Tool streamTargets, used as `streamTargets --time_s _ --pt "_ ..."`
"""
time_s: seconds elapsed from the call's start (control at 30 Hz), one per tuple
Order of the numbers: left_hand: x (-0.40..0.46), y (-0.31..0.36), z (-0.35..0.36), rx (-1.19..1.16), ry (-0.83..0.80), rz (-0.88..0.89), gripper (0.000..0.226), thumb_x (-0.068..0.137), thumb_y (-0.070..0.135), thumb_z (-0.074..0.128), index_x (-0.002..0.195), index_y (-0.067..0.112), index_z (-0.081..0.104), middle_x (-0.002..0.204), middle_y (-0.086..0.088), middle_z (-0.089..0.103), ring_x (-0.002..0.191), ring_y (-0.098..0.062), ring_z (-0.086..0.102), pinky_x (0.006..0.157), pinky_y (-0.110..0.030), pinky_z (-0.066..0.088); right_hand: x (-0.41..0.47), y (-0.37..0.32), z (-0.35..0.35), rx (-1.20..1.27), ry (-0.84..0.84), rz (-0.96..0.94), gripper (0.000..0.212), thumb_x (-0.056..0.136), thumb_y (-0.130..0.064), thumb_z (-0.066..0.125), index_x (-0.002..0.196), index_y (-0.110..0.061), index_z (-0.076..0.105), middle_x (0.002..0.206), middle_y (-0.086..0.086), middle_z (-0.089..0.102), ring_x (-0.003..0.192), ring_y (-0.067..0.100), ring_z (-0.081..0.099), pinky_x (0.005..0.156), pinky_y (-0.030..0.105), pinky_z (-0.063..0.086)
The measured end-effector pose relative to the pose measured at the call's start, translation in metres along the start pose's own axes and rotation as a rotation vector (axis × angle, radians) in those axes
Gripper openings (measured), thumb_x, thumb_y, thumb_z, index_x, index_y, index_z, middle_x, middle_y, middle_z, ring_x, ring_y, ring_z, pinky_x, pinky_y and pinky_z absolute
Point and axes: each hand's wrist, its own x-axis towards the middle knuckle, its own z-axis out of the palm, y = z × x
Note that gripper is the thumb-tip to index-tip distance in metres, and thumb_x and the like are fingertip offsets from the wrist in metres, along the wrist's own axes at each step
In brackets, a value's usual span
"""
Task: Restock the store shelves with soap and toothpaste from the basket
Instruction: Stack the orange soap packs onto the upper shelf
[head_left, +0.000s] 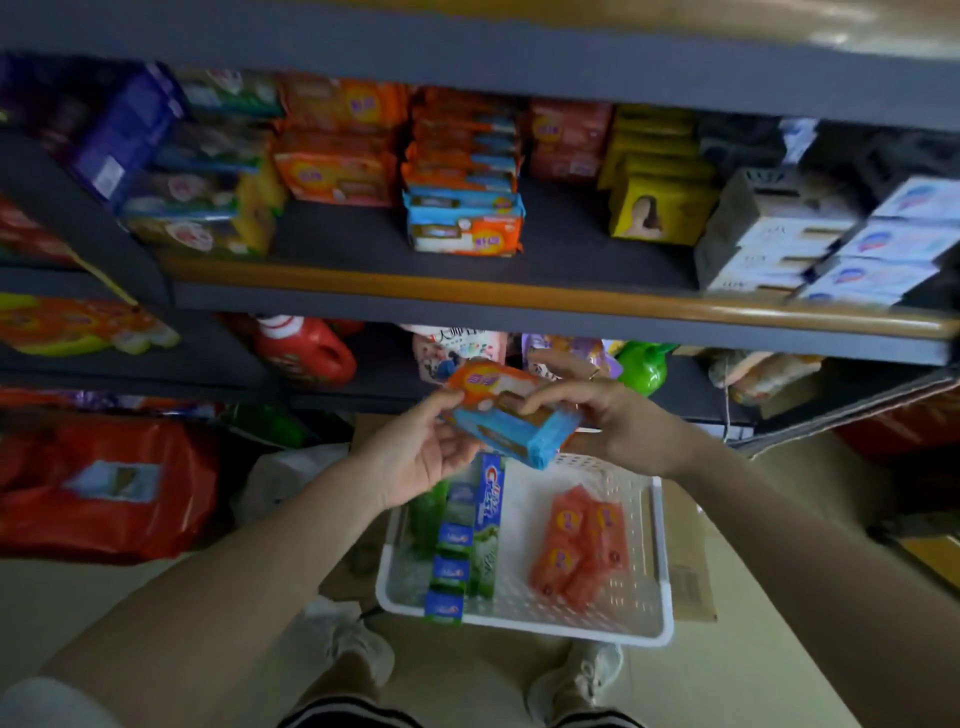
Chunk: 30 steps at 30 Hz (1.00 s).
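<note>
At frame centre, above the white basket (524, 621), the orange-and-blue soap pack (511, 413) slants from upper left to lower right. The left hand (423, 449) and right hand (605, 415) grip its ends, fingers curled.

Dim, soft blur, wide-angle edge bending

i see orange-and-blue soap pack (511, 415) tilted, above white perforated basket (655, 613). in basket: toothpaste boxes (470, 535) lengthwise at left, red soap packs (582, 545) at right. shelf (561, 301) above carries stacked soap packs (465, 228), same colours.
</note>
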Motion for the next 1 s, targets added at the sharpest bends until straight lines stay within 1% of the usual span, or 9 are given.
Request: streamTargets --time_s 0.03,0.13,0.3,0.4,0.5,0.67,0.8,0.9,1.0 --pt "-0.002 0.01 -0.005 0.014 0.01 0.07 0.014 0.087 0.021 0.053 0.085 0.009 0.059 0.063 -0.004 0.072 0.055 -0.011 0.067 0.048 -0.017 0.053 0.008 -0.005 -0.002 -0.014 -0.011 -0.002 0.058 0.08 0.015 0.058 0.111 -0.033 0.052 0.14 -0.001 0.033 0.126 -0.02 0.026 0.092 0.006 0.038" --pt "-0.005 0.037 -0.024 0.076 -0.054 0.287 0.01 0.084 0.01 0.056 0.092 0.012 0.061 0.08 -0.002 0.075 0.079 -0.013 0.071 0.064 -0.02 0.056 0.031 -0.022 -0.005 0.25 0.024 0.064 0.066 0.084 0.019 0.045 0.124 -0.033 0.037 0.132 0.002 0.041 0.11 -0.001 0.052 0.078 0.014 0.05" --pt "-0.005 0.085 -0.024 0.224 -0.208 0.637 0.021 0.083 0.006 0.057 0.099 0.019 0.057 0.096 0.005 0.072 0.095 -0.005 0.066 0.079 -0.016 0.053 0.091 -0.051 -0.016 -0.013 0.292 0.068 0.046 0.075 -0.005 0.072 0.117 -0.012 0.053 0.087 -0.012 0.059 0.07 -0.007 0.058 0.06 0.004 0.042" --pt "0.002 0.119 -0.016 0.581 0.093 0.921 0.034 0.086 0.003 0.058 0.116 0.016 0.051 0.113 0.003 0.06 0.099 0.001 0.059 0.082 -0.012 0.046 0.118 -0.06 -0.028 -0.187 0.51 0.031 0.043 0.072 -0.009 0.076 0.111 -0.009 0.057 0.097 -0.001 0.061 0.086 0.008 0.058 0.074 0.016 0.042" --pt "0.017 0.139 -0.018 1.013 0.371 1.071 0.049 0.084 0.014 0.064 0.129 0.011 0.045 0.129 -0.004 0.052 0.114 -0.01 0.048 0.093 -0.023 0.039 0.14 -0.053 -0.037 -0.461 0.576 0.028 0.044 0.075 -0.012 0.073 0.115 -0.006 0.056 0.111 0.012 0.063 0.101 0.024 0.058 0.076 0.017 0.037" --pt "0.035 0.147 -0.018 1.207 0.401 1.053 0.055 0.08 0.02 0.069 0.128 0.009 0.045 0.125 -0.012 0.057 0.112 -0.023 0.055 0.092 -0.032 0.044 0.156 -0.038 -0.036 -0.603 0.533 0.043 0.043 0.077 -0.009 0.07 0.116 -0.003 0.056 0.12 0.019 0.055 0.11 0.032 0.052 0.083 0.022 0.035" --pt "0.042 0.154 -0.008 1.263 0.366 1.008 0.046 0.081 0.023 0.068 0.122 0.01 0.051 0.118 -0.011 0.063 0.104 -0.026 0.061 0.089 -0.039 0.051 0.151 -0.032 -0.033 -0.638 0.587 0.079 0.048 0.079 -0.034 0.07 0.115 -0.006 0.056 0.12 0.02 0.049 0.111 0.034 0.047 0.091 0.04 0.043" --pt "0.047 0.161 -0.004 1.27 0.387 0.987 0.046 0.08 0.029 0.068 0.119 0.01 0.054 0.116 -0.011 0.065 0.101 -0.026 0.063 0.086 -0.038 0.053 0.154 -0.038 -0.047 -0.722 0.689 0.014 0.029 0.09 -0.03 0.054 0.11 -0.01 0.062 0.121 0.017 0.054 0.113 0.038 0.045 0.093 0.043 0.039" --pt "0.052 0.162 -0.006 1.319 0.416 0.984 0.043 0.078 0.034 0.069 0.11 0.008 0.058 0.108 -0.011 0.069 0.092 -0.026 0.066 0.079 -0.035 0.053 0.184 -0.053 -0.049 -0.873 0.467 -0.095 0.024 0.092 -0.023 0.048 0.108 -0.016 0.064 0.119 0.008 0.062 0.113 0.034 0.05 0.093 0.042 0.041"
